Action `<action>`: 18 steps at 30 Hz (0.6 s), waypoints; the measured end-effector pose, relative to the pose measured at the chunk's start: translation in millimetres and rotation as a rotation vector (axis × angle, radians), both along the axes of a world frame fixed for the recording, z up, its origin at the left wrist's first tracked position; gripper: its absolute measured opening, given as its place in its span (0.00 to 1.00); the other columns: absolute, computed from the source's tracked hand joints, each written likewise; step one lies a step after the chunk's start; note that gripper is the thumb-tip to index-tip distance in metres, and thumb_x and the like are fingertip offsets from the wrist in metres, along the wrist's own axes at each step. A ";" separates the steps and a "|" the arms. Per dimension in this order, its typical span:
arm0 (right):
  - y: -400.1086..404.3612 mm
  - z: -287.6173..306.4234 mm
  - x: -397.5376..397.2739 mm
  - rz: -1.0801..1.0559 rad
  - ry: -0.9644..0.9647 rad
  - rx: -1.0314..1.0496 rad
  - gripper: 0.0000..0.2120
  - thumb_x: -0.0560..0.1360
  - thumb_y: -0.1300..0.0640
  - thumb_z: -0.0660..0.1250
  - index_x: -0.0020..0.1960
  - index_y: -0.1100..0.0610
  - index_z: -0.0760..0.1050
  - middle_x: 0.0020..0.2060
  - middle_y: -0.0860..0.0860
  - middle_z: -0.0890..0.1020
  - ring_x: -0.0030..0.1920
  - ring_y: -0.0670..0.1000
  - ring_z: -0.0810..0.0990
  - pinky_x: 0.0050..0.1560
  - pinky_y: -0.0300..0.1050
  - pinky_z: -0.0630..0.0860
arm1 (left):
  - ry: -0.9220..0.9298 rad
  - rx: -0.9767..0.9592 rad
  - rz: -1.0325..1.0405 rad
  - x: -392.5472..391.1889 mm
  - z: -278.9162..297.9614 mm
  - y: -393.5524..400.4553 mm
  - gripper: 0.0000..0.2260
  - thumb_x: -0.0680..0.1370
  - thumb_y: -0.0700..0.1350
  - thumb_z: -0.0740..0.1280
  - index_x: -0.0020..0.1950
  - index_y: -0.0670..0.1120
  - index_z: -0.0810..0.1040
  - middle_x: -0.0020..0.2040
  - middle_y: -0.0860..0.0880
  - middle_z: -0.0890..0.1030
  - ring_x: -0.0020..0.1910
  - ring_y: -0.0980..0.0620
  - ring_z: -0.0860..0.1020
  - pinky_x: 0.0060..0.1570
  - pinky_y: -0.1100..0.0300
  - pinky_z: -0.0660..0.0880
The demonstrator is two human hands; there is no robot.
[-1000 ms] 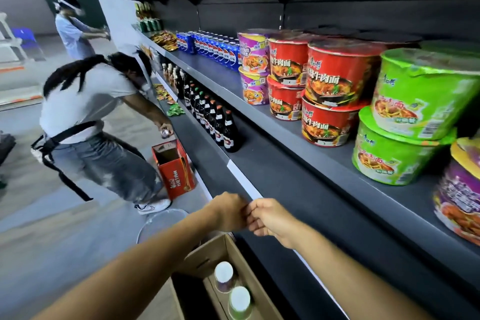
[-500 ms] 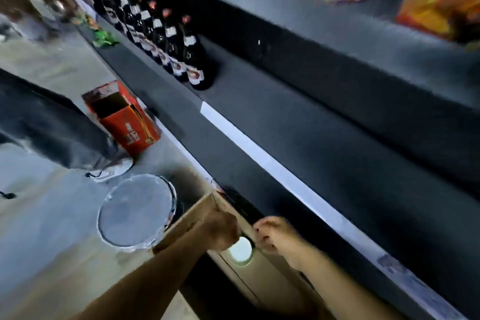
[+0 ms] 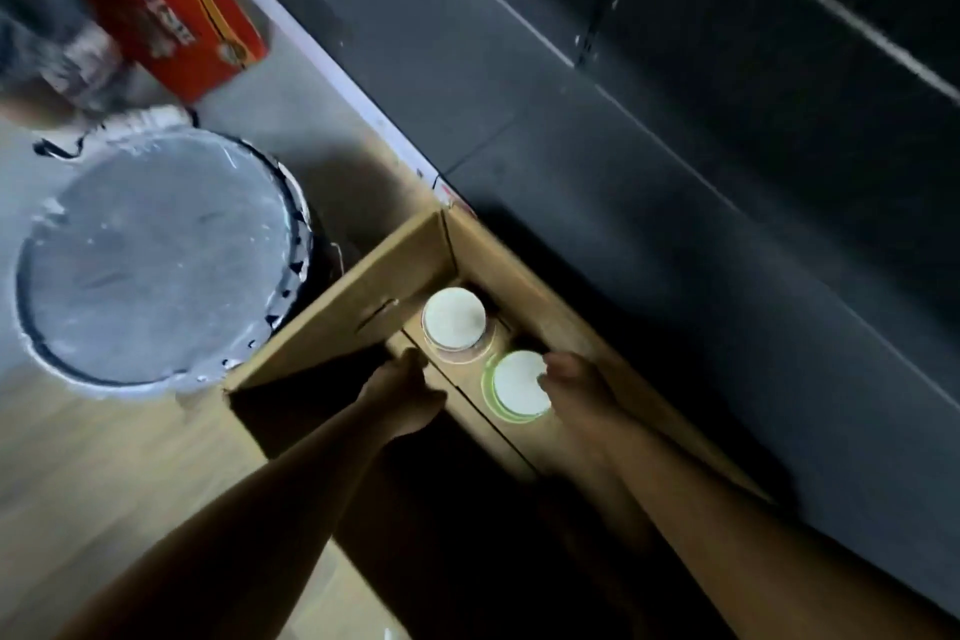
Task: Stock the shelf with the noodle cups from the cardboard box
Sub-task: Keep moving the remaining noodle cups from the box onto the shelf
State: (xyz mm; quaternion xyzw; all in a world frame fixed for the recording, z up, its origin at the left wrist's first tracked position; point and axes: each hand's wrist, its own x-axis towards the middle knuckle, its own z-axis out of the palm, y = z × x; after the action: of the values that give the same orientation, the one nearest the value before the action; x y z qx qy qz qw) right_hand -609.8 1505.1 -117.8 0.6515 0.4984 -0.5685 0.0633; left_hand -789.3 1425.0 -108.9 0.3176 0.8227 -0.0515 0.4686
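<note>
As both arms reach into the cardboard box point(image 3: 363, 307) beside the dark shelf point(image 3: 675, 172), the right hand point(image 3: 576, 387) touches the green-rimmed noodle cup point(image 3: 519, 382); its grip is unclear. The left hand point(image 3: 402, 392), fingers also blurred, nears the second cup point(image 3: 453, 317). Next: firm holds, then a lift.

Head view dim overall, I read it as underexposed. Shelf point(image 3: 675, 172) right of box point(image 3: 332, 327) nearly black, detail lost. Floor left of box brightest, light seems to come from that side. Two white lids point(image 3: 453, 317) inside box blown out, glowing; nearer one ringed with green halo. Box interior below lids deep shadow. Bucket point(image 3: 156, 255) casts dark shadow toward box. Motion blur throughout, worst on red carton point(image 3: 171, 0) beyond box. Wide-angle bend at edges. Both hands point(image 3: 410, 395) soft, fingers unreadable.
</note>
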 end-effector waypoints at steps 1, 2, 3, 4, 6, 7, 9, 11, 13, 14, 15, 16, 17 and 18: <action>5.5 -17.3 -10.6 0.029 0.000 0.012 0.19 0.76 0.59 0.62 0.66 0.55 0.72 0.63 0.54 0.77 0.63 0.55 0.74 0.62 0.46 0.70 | -0.020 0.002 0.086 -2.9 -20.1 2.4 0.27 0.77 0.51 0.66 0.74 0.45 0.63 0.68 0.42 0.72 0.66 0.42 0.72 0.61 0.57 0.70; 10.5 -30.4 -20.6 0.047 0.013 0.024 0.19 0.77 0.58 0.62 0.68 0.55 0.71 0.65 0.54 0.75 0.65 0.55 0.72 0.63 0.46 0.69 | -0.041 0.005 0.181 -5.7 -38.9 5.7 0.29 0.76 0.50 0.67 0.74 0.45 0.61 0.69 0.42 0.71 0.66 0.42 0.71 0.61 0.57 0.70; 13.7 -43.3 -29.5 0.059 0.023 0.035 0.19 0.78 0.56 0.61 0.68 0.56 0.70 0.66 0.54 0.74 0.65 0.55 0.71 0.63 0.45 0.67 | -0.064 0.011 0.275 -7.0 -56.8 8.4 0.31 0.76 0.49 0.69 0.75 0.45 0.60 0.68 0.41 0.71 0.66 0.42 0.72 0.60 0.56 0.71; 16.8 -56.9 -37.7 0.059 0.036 0.049 0.19 0.79 0.56 0.60 0.69 0.56 0.69 0.66 0.54 0.74 0.65 0.55 0.71 0.62 0.44 0.67 | -0.098 0.024 0.367 -8.6 -74.0 11.5 0.32 0.75 0.49 0.70 0.75 0.45 0.60 0.68 0.41 0.72 0.65 0.42 0.72 0.60 0.55 0.72; 26.8 -81.8 -55.1 0.078 0.047 0.046 0.20 0.78 0.58 0.60 0.70 0.57 0.68 0.66 0.54 0.73 0.65 0.55 0.71 0.61 0.45 0.68 | -0.167 0.054 0.562 -13.7 -107.4 19.3 0.35 0.73 0.49 0.72 0.75 0.46 0.58 0.69 0.42 0.70 0.66 0.42 0.71 0.63 0.51 0.72; 31.6 -95.3 -63.2 0.093 0.045 0.029 0.21 0.78 0.59 0.60 0.70 0.57 0.67 0.66 0.54 0.73 0.65 0.56 0.71 0.63 0.46 0.69 | -0.198 0.082 0.652 -16.3 -119.0 24.6 0.36 0.72 0.49 0.73 0.75 0.47 0.58 0.69 0.43 0.69 0.65 0.43 0.70 0.64 0.49 0.71; 36.9 -120.1 -76.7 0.116 0.063 -0.020 0.25 0.75 0.56 0.62 0.71 0.54 0.66 0.67 0.54 0.72 0.66 0.57 0.71 0.67 0.51 0.68 | -0.283 0.135 0.823 -20.3 -139.4 32.5 0.33 0.72 0.48 0.73 0.72 0.47 0.61 0.67 0.43 0.70 0.59 0.45 0.71 0.58 0.51 0.72; 40.3 -144.4 -86.8 0.089 0.113 -0.062 0.25 0.75 0.55 0.62 0.71 0.53 0.65 0.67 0.53 0.72 0.65 0.56 0.71 0.67 0.53 0.68 | -0.355 0.157 0.934 -23.2 -154.1 40.6 0.31 0.73 0.47 0.72 0.71 0.50 0.60 0.67 0.44 0.69 0.56 0.46 0.70 0.53 0.51 0.70; 42.4 -164.0 -95.0 0.048 0.168 -0.101 0.25 0.76 0.56 0.62 0.72 0.52 0.64 0.67 0.53 0.72 0.65 0.56 0.71 0.66 0.53 0.69 | -0.421 0.158 0.980 -25.1 -165.6 48.7 0.33 0.73 0.48 0.71 0.74 0.52 0.57 0.70 0.45 0.66 0.62 0.43 0.69 0.55 0.48 0.70; 42.8 -168.0 -98.7 0.024 0.177 -0.118 0.26 0.75 0.54 0.62 0.72 0.51 0.64 0.68 0.53 0.72 0.65 0.57 0.71 0.66 0.55 0.69 | -0.446 0.154 1.001 -25.1 -168.8 51.7 0.33 0.74 0.49 0.70 0.74 0.52 0.58 0.71 0.45 0.65 0.64 0.42 0.68 0.57 0.46 0.71; 42.3 -169.0 -102.3 0.004 0.176 -0.145 0.27 0.73 0.51 0.62 0.72 0.49 0.64 0.67 0.53 0.72 0.64 0.57 0.72 0.65 0.56 0.70 | -0.469 0.140 1.016 -24.4 -168.3 53.2 0.31 0.74 0.49 0.70 0.74 0.52 0.59 0.71 0.45 0.65 0.65 0.42 0.68 0.58 0.46 0.71; 41.4 -172.2 -104.1 -0.019 0.180 -0.171 0.27 0.74 0.50 0.62 0.72 0.49 0.64 0.67 0.54 0.73 0.63 0.58 0.72 0.63 0.56 0.71 | -0.485 0.137 1.034 -23.4 -166.9 53.8 0.29 0.74 0.49 0.69 0.73 0.51 0.61 0.70 0.45 0.65 0.64 0.42 0.69 0.58 0.46 0.71; 39.6 -170.7 -105.3 -0.063 0.184 -0.202 0.25 0.76 0.50 0.62 0.72 0.50 0.65 0.66 0.54 0.74 0.62 0.58 0.73 0.60 0.54 0.73 | -0.479 0.138 1.043 -23.2 -169.2 53.0 0.28 0.75 0.50 0.69 0.72 0.50 0.63 0.69 0.44 0.66 0.63 0.41 0.69 0.57 0.47 0.72; 38.0 -169.2 -104.7 -0.112 0.190 -0.237 0.22 0.78 0.50 0.61 0.71 0.51 0.66 0.65 0.55 0.74 0.62 0.58 0.74 0.57 0.52 0.74 | -0.478 0.148 1.064 -22.9 -168.7 51.4 0.26 0.75 0.50 0.68 0.71 0.50 0.64 0.69 0.45 0.67 0.61 0.42 0.70 0.54 0.48 0.73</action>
State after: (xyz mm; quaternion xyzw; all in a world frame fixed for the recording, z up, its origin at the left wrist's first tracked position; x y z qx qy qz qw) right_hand -714.5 1543.0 -287.0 0.6097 0.3943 -0.6850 0.0605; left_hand -812.2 1476.4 -277.6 -0.1044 0.7419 0.3212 0.5792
